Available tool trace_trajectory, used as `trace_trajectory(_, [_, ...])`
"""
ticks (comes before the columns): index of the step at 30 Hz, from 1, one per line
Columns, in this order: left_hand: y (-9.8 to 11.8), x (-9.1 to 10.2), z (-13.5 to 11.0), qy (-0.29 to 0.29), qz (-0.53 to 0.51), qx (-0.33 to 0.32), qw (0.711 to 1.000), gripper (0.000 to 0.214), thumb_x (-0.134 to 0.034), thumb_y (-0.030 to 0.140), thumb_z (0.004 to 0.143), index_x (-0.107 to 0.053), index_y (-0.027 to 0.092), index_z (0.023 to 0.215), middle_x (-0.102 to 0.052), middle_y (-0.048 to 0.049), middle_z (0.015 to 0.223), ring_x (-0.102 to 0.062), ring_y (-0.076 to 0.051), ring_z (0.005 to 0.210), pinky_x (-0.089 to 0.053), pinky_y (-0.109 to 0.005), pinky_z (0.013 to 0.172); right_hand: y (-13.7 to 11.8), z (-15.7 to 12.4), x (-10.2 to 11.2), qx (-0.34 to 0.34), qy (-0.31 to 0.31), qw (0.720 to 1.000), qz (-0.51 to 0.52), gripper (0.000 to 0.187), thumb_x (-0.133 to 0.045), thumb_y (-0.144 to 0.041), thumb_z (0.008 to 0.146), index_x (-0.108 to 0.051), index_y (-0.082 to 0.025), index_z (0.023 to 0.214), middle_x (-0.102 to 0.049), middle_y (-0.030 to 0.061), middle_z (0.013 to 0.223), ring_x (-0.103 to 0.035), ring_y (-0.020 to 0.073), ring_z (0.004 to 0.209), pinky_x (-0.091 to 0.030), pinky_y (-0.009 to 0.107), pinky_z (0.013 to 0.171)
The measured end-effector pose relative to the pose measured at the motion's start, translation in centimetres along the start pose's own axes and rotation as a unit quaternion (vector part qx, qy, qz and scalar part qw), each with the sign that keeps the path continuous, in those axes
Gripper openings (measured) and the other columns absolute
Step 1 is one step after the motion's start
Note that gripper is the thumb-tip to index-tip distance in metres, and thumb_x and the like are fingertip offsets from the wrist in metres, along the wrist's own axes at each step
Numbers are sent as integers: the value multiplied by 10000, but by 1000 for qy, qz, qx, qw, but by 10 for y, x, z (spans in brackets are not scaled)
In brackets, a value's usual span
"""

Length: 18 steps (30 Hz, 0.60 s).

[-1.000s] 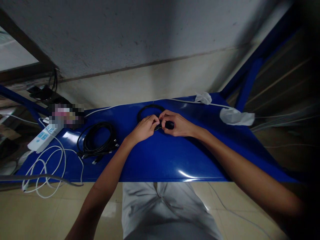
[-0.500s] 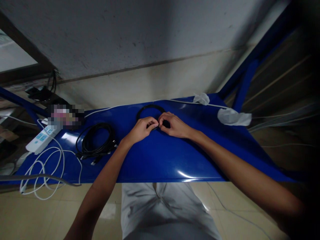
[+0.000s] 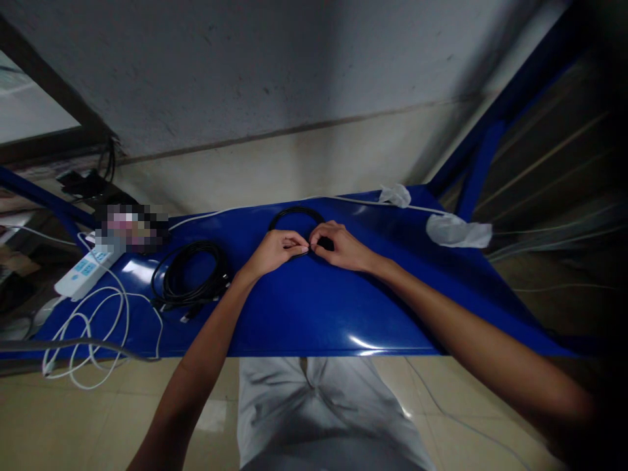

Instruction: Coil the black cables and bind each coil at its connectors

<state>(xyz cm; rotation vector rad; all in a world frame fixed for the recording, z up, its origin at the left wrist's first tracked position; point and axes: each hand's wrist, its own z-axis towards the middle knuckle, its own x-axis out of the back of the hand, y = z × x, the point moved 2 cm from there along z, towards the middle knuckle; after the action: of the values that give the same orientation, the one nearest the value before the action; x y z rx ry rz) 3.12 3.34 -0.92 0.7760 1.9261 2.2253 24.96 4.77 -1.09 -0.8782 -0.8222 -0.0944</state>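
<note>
A coiled black cable (image 3: 296, 210) lies toward the back of the blue table (image 3: 314, 307), its far arc showing beyond my hands. My left hand (image 3: 280, 251) is closed in a pinch at the near side of this coil. Tip to tip with it, my right hand (image 3: 338, 246) pinches at the same spot. A small dark bit shows between the fingertips; whether it is the cable itself or a tie around it is too small to tell. Left of my left forearm rests a second coil of black cable (image 3: 191, 275) with its plugs toward the near right.
A white power strip (image 3: 83, 271) and a loose white cable (image 3: 81, 327) occupy the table's left end, by a blurred-out patch (image 3: 130, 229). Crumpled white plastic (image 3: 458, 231) lies at the back right. A blue frame post (image 3: 483, 163) rises there, before the wall (image 3: 275, 157).
My left hand's fingers have straightened slightly, and the fingertips still meet at the coil's near side. The view has shifted a little; the other things stay in place.
</note>
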Motion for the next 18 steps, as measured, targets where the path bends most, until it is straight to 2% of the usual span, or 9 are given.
trace_trajectory(8, [8, -6, -1, -2, 60, -54, 997, 197, -747, 372, 994, -769, 176, 992, -788, -53, 962, -734, -191, 894, -557, -311, 873, 2, 1, 3, -32, 38, 992, 112, 111, -747, -322, 881, -769, -233, 818, -807, 40, 953, -734, 238, 959, -495, 448, 1047])
trace_trajectory(14, [11, -5, -4, 3, 87, -69, 994, 198, -727, 378, 1018, -784, 189, 1031, -804, -52, 1002, -735, -182, 883, -548, -295, 855, 5, 3, 10, -60, 5, 987, 151, 154, -817, -401, 861, -829, -248, 849, -819, 36, 957, -741, 234, 941, -543, 414, 981])
trace_trajectory(18, [10, -4, -3, 2, 75, -59, 995, 187, -766, 367, 990, -802, 188, 1031, -816, -62, 999, -752, -191, 893, -560, -306, 854, 4, 3, 16, -50, -37, 987, 149, 129, -806, -374, 879, -850, -253, 892, -828, 32, 987, -748, 228, 956, -552, 407, 983])
